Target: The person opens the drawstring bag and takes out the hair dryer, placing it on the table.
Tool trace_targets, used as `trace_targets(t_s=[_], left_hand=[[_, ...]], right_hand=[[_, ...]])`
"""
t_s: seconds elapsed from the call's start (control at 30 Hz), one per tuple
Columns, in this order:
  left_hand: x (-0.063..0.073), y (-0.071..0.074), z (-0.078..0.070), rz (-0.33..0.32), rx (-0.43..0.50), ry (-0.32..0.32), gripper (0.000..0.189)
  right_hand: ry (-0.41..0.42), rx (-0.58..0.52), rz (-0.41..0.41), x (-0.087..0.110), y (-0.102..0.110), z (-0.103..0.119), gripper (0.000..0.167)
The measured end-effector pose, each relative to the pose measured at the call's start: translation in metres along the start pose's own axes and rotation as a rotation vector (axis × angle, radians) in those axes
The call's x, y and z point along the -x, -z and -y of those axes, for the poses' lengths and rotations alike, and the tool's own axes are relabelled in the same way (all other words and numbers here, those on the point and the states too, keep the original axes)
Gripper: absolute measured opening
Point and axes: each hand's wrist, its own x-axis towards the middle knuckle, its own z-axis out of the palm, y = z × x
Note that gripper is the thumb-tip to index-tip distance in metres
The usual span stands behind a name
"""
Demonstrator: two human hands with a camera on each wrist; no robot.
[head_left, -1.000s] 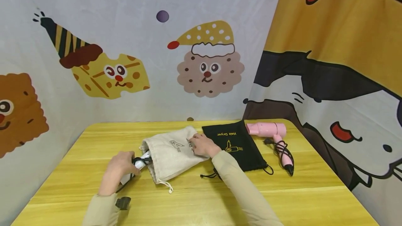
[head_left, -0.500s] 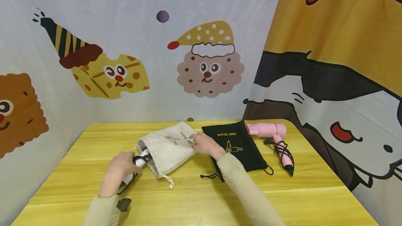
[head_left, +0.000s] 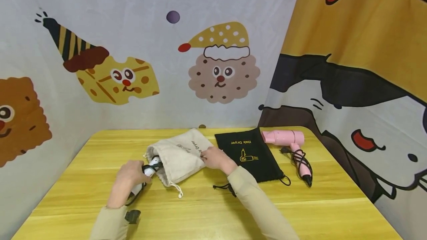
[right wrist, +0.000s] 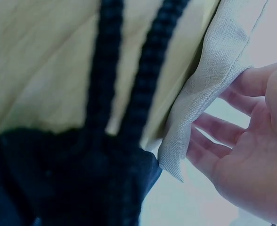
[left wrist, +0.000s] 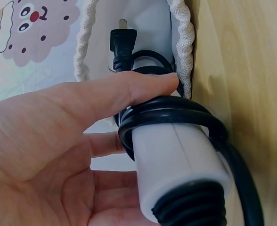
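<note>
My left hand (head_left: 128, 175) grips the white handle of a hair dryer (left wrist: 176, 155) with a black cord (left wrist: 167, 113) wound around it. The dryer's other end lies inside the mouth of a beige drawstring bag (head_left: 181, 158), hidden by the cloth. In the left wrist view, the black plug (left wrist: 123, 47) lies by the bag's opening, the thumb across the cord. My right hand (head_left: 217, 157) pinches the closed end of the beige bag, its fingertips at the cloth edge in the right wrist view.
A black "Hair Dryer" pouch (head_left: 247, 155) lies just right of the beige bag, partly behind the right forearm. Beyond it rests a pink hair dryer (head_left: 287, 137) with its cord wrapped on the handle. All lie on a yellow wooden table (head_left: 200, 214); a patterned cloth (head_left: 166, 114) hangs behind.
The beige bag has shifted left and slightly away, its mouth further over the white hair dryer. The right hand has moved slightly down along the bag's end; the left hand has barely moved.
</note>
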Motion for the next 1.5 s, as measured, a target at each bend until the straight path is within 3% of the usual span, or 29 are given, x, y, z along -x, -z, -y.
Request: trace_targets(t_s=[0.43,0.77,1.03,1.5], left_hand=[[0.0,0.003,0.005,0.021,0.042,0.013,0.044],[0.0,0.008,0.012,0.071,0.013,0.038,0.068],[0.003,0.012,0.016,0.084,0.009,0.039,0.061],[0.004,0.015,0.02,0.125,0.016,0.058,0.068]], right_hand=[[-0.074,0.065,0.034,-0.003,-0.002,0.005,0.029],[-0.037,0.096,0.035,-0.006,-0.002,0.002,0.028],[-0.036,0.071,0.034,-0.005,-0.001,0.001,0.027],[-0.04,0.075,0.04,-0.004,-0.003,-0.001,0.027]])
